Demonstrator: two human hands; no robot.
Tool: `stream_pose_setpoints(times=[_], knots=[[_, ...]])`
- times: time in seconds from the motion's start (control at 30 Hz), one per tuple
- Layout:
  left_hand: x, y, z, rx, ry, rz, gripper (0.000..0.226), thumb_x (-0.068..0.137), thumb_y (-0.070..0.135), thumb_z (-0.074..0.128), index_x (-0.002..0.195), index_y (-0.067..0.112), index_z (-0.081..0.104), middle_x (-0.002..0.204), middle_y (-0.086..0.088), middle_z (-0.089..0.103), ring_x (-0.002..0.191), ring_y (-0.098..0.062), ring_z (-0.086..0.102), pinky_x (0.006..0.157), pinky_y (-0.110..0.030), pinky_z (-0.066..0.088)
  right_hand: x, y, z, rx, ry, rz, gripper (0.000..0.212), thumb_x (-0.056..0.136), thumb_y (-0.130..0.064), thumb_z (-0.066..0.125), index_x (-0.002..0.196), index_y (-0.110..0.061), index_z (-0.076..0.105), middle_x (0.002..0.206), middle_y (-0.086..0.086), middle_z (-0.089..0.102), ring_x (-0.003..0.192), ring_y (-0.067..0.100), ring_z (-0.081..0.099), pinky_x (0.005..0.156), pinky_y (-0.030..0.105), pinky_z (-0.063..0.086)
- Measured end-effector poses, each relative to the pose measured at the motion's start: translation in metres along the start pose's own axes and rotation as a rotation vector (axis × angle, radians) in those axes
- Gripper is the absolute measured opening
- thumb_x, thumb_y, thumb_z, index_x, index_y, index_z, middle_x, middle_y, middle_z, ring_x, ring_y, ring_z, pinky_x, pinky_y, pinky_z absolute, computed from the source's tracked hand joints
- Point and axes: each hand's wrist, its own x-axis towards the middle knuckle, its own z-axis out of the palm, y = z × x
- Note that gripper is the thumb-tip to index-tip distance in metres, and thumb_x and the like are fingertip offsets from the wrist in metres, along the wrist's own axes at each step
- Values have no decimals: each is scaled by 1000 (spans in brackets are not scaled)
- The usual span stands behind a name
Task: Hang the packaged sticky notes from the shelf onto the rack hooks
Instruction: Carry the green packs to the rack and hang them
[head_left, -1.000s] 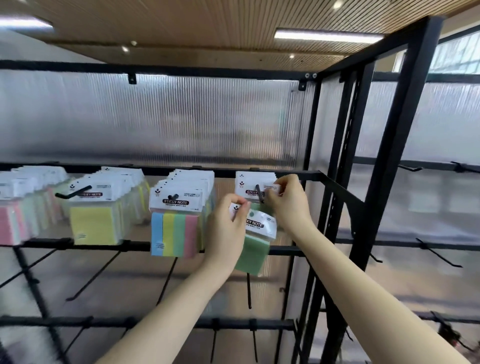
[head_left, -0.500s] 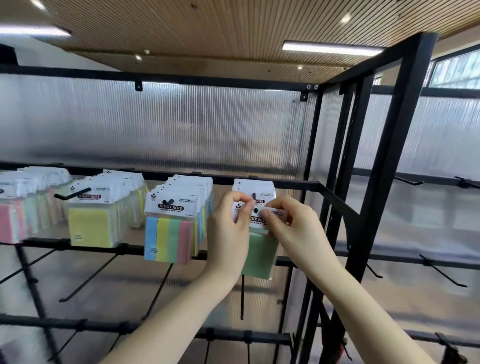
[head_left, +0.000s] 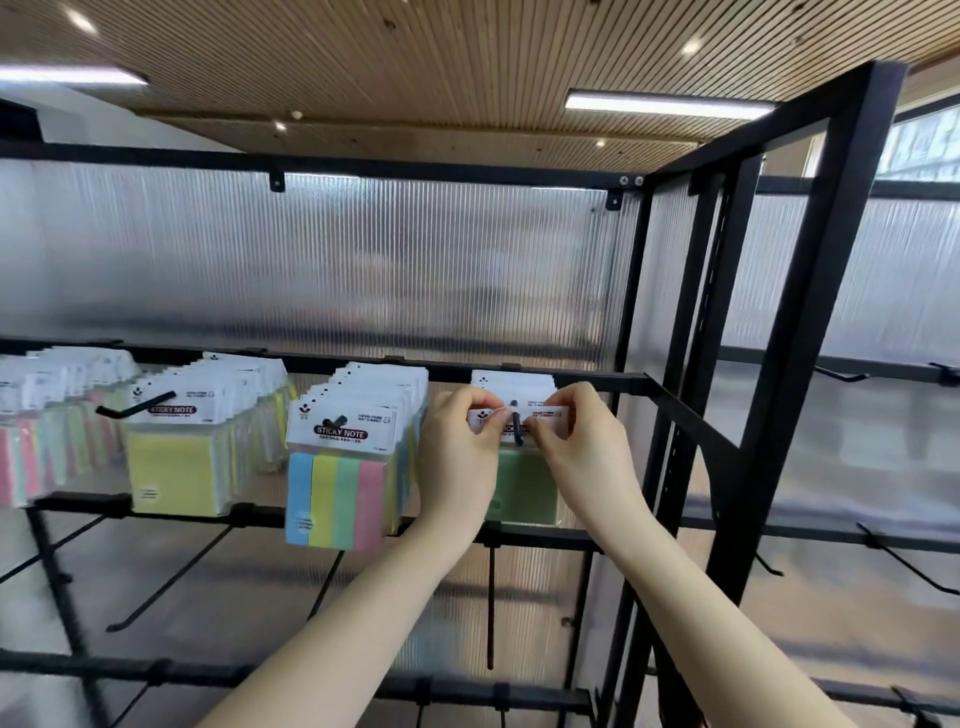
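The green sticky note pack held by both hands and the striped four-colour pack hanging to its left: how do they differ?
The green sticky note pack has one plain colour; the striped four-colour pack shows blue, yellow, green and pink bands. The green pack is pinched at its white header by the left hand and right hand; nobody touches the striped pack. Few packs hang behind the green one, many behind the striped one. Both have white headers with a black hook through them.
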Motion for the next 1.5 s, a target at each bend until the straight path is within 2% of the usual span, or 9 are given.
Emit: stream_pose_setpoints(times=[0.13,0.2,0.4,0.53,0.7,0.9,1.07,1.27,1.5], knots=[[10,-6,10,6,47,-3,19,82,13,71,74,25,59,81,2,54,72,8,50,60,-7,33,13,10,12,70,20,108,25,86,-23,68,96,-20,45,85,-11,54,82,11,52,64,25,35],[13,-9,14,38,68,-20,16,81,15,72,74,23,60,77,8,49,68,2,48,58,-6,31,18,13,16,91,30,130,27,86,-23,68,96,-19,43,85,-10,54,83,13,53,64,25,35],[18,-17,18,109,84,-115,26,81,27,73,93,15,53,88,3,52,85,-18,49,68,-28,35,17,16,19,157,10,181,28,87,-27,67,100,-14,46,95,-1,58,90,19,57,74,39,50],[2,-19,13,73,83,-140,28,84,24,69,95,13,46,90,1,50,87,-24,54,76,-36,45,4,22,17,218,-56,269,27,89,-33,62,100,-15,46,83,-6,55,80,14,56,73,40,51],[-47,-35,4,107,-64,-277,16,92,22,59,99,14,47,94,0,56,87,-17,56,73,-26,42,-33,49,17,187,-138,330,25,92,-38,54,98,-14,52,85,-5,58,75,7,54,60,23,39],[-103,-59,-32,265,-373,-444,13,95,12,49,104,16,57,97,5,58,97,-16,58,76,-25,45,-84,67,37,115,-390,512,19,96,-29,48,99,-12,56,93,7,66,88,23,62,84,42,53],[-131,-72,-89,252,-587,-442,12,95,19,50,92,29,57,85,19,52,82,0,52,63,-13,37,-114,26,70,55,-574,340,20,96,-19,48,92,-5,62,87,14,68,79,26,63,75,40,53],[-135,-96,-202,363,-453,-378,13,95,19,49,93,29,57,97,11,59,86,-4,55,73,-24,47,-145,-54,131,-31,-647,88,21,94,-15,48,94,-1,63,94,14,68,89,32,60,72,34,43],[-139,-129,-378,442,-251,-483,15,92,10,53,90,23,61,85,9,63,89,-12,62,78,-25,46,-189,-176,243,-41,-859,-99,25,94,-20,47,87,0,61,86,18,65,81,33,61,67,33,44]])
